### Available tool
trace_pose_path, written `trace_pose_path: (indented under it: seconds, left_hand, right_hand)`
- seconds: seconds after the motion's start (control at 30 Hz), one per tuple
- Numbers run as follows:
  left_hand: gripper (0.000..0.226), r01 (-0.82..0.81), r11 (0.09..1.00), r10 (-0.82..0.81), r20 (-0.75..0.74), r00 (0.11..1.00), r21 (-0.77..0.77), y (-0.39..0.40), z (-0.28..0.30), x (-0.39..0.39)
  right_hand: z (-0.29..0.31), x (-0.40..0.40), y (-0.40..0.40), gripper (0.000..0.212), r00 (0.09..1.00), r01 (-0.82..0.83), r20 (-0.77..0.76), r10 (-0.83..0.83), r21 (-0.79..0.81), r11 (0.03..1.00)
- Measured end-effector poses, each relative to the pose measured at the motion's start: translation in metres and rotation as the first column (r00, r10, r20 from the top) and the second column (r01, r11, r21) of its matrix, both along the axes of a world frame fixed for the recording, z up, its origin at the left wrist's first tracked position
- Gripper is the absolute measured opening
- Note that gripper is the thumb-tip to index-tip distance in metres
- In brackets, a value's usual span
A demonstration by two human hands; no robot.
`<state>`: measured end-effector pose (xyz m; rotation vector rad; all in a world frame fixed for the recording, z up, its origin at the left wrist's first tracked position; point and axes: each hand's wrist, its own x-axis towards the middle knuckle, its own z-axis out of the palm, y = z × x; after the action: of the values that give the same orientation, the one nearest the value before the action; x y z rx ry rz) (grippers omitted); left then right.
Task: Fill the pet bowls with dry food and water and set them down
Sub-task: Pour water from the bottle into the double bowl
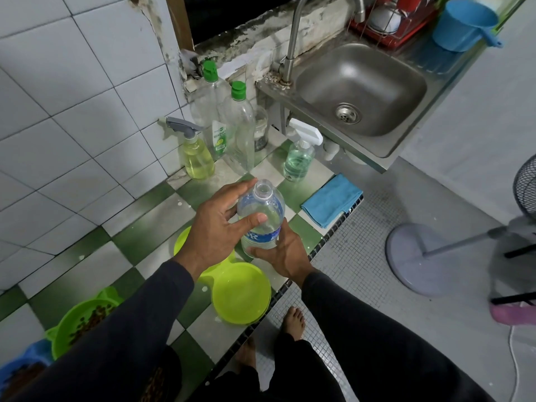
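Note:
An uncapped clear water bottle (262, 216) with a blue label is held upright above the tiled counter. My left hand (216, 227) wraps its upper part, thumb across the front. My right hand (280, 250) grips its lower end from below. Under the bottle lies a lime-green double pet bowl (240, 291), its near dish showing no food; the far dish is mostly hidden by my left hand. At the lower left a green cat-eared bowl (78, 320) holds brown dry food. A blue bowl (20, 369) with food peeks from the bottom left corner.
Behind stand two clear green-capped bottles (237, 132), a yellow spray bottle (197, 155) and a green spray bottle (300, 158). A folded blue cloth (330, 203) lies at the counter edge. A steel sink (359, 91) with tap is at the back right. A fan base (417, 253) stands on the floor.

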<state>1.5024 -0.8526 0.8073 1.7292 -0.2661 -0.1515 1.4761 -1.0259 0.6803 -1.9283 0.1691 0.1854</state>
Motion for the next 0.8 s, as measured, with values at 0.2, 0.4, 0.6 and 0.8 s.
trace_pose_path:
  seconds: [0.2,0.4,0.6,0.8]
  left_hand:
    - [0.066,-0.026,0.999,0.027,0.025,0.999,-0.031,0.005,0.005,-0.009]
    - [0.063,-0.07,0.993,0.076,0.058,0.995,-0.098,0.008,0.019,-0.029]
    - [0.061,-0.122,0.979,0.137,0.086,0.987,-0.167,-0.002,0.034,-0.063]
    - [0.063,-0.202,0.961,0.217,0.068,0.974,-0.187,-0.023,0.036,-0.111]
  right_hand:
    - [0.02,-0.002,-0.003,0.081,0.999,-0.035,0.037,0.038,-0.09,0.995]
    - [0.053,-0.017,-0.016,0.076,0.992,-0.068,0.094,0.087,-0.19,0.979]
    - [0.08,-0.049,-0.038,0.083,0.983,-0.112,0.113,0.144,-0.254,0.961]
    - [0.095,-0.092,-0.068,0.082,0.964,-0.176,0.136,0.23,-0.324,0.93]
